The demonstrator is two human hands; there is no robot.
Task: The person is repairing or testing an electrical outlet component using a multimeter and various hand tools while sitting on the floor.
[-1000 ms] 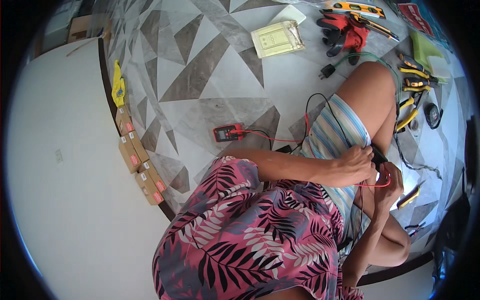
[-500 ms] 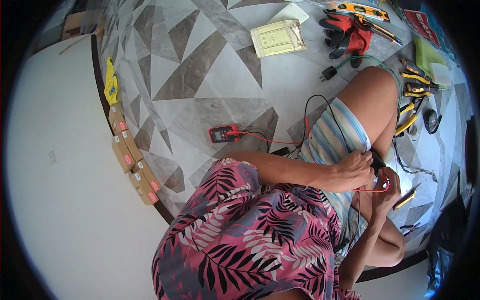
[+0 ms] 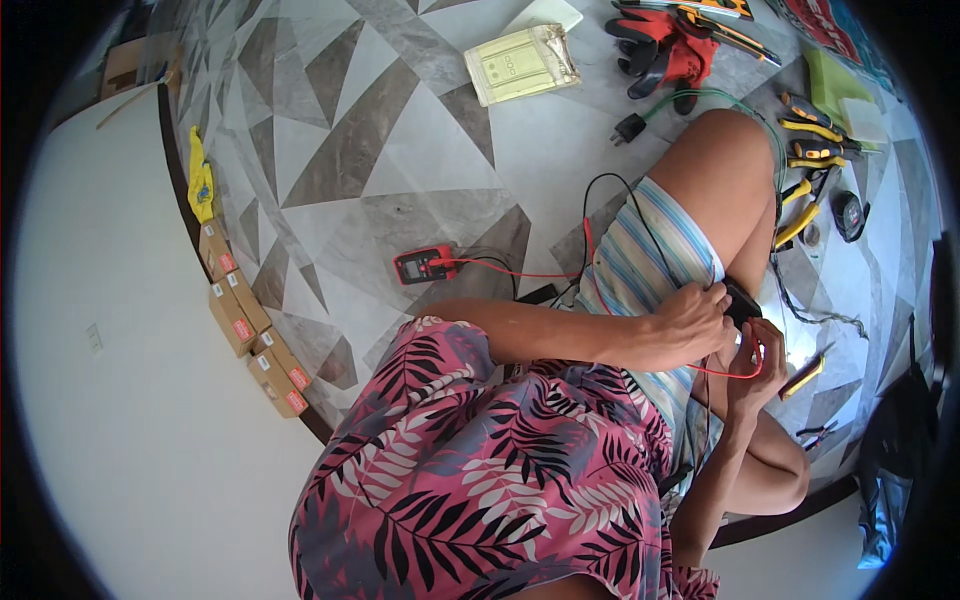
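My left hand (image 3: 690, 323) is curled at the upper left edge of a black device (image 3: 741, 301) by my knee, its fingertips hidden among thin black wires, so I cannot make out what it grips. My right hand (image 3: 755, 365) pinches the red test lead (image 3: 730, 374) at the lower side of that device. A red handheld meter (image 3: 421, 265), with red and black leads plugged in, lies on the floor left of my striped shorts (image 3: 645, 255). The black lead arches over the shorts toward my hands.
Red-black gloves (image 3: 690, 62), a pale flat package (image 3: 520, 65), a black plug (image 3: 628, 128), yellow-handled pliers (image 3: 798, 222) and a tape measure (image 3: 848, 215) lie on the patterned floor. Small cardboard boxes (image 3: 235, 310) and a yellow item (image 3: 200, 170) line the wall at left. A dark bag (image 3: 895, 440) is at right.
The view has shifted, so most things sit further left, and many slightly higher. Both hands remain at the black device with only small finger movements.
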